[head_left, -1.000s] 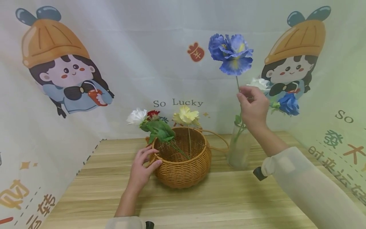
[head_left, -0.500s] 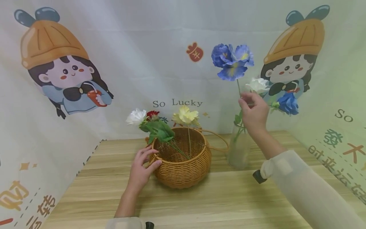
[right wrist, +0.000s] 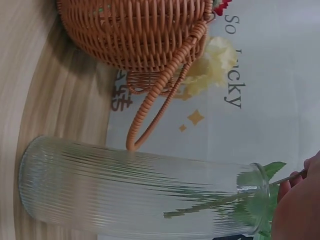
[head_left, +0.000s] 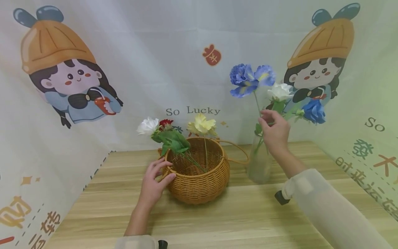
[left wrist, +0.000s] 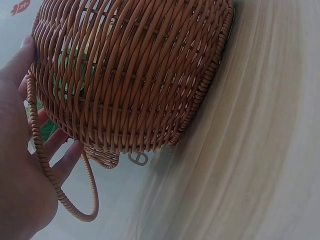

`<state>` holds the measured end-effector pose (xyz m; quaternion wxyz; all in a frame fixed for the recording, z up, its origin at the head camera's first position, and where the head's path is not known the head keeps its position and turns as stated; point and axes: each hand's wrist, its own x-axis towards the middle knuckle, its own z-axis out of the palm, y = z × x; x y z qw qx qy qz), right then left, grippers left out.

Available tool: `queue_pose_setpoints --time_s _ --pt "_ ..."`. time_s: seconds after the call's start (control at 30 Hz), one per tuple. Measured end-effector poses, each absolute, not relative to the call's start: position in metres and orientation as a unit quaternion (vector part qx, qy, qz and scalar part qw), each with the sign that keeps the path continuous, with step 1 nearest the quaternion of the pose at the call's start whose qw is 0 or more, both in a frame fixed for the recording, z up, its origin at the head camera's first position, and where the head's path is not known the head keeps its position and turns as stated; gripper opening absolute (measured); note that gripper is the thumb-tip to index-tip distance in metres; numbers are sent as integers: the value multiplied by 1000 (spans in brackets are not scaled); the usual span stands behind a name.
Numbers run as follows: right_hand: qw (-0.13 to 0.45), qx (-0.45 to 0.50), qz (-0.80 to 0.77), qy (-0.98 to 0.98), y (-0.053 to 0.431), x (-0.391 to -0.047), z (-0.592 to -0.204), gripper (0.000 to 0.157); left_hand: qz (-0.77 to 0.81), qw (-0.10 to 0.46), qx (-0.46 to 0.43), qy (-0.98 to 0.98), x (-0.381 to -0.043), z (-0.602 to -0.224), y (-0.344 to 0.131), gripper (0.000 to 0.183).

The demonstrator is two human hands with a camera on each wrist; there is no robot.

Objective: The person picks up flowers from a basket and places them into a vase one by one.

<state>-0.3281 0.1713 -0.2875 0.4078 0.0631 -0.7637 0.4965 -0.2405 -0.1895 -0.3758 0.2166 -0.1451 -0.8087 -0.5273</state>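
Note:
My right hand (head_left: pixel 276 133) pinches the thin stem of a blue-purple artificial iris (head_left: pixel 250 79) just above a clear ribbed glass vase (head_left: pixel 259 169). In the right wrist view the stem's lower end (right wrist: pixel 192 207) is inside the vase, well above its base. A white rose (head_left: pixel 280 92) and a blue rose (head_left: pixel 314 112) lean out behind that hand. My left hand (head_left: pixel 152 181) holds the left rim of a brown wicker basket (head_left: pixel 199 190), its handle (left wrist: pixel 65 200) passing across the palm in the left wrist view.
The basket contains a white flower (head_left: pixel 148 126), a red flower (head_left: pixel 166 124) and a yellow flower (head_left: pixel 202 124). Its other handle (head_left: pixel 237 148) reaches toward the vase. Printed cloth (head_left: pixel 140 62) hangs behind and beside the wooden table (head_left: pixel 217 224).
My right hand has come down, lowering the iris toward the vase; the bloom has tilted left. My left hand and the basket stay in place.

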Motion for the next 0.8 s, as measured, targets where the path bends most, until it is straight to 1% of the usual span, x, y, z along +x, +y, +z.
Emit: queue_pose_setpoints --time_s 0.8 --pt "422 56 482 -766 173 -334 -309 19 -526 220 -148 -808 -240 -375 -190 30"
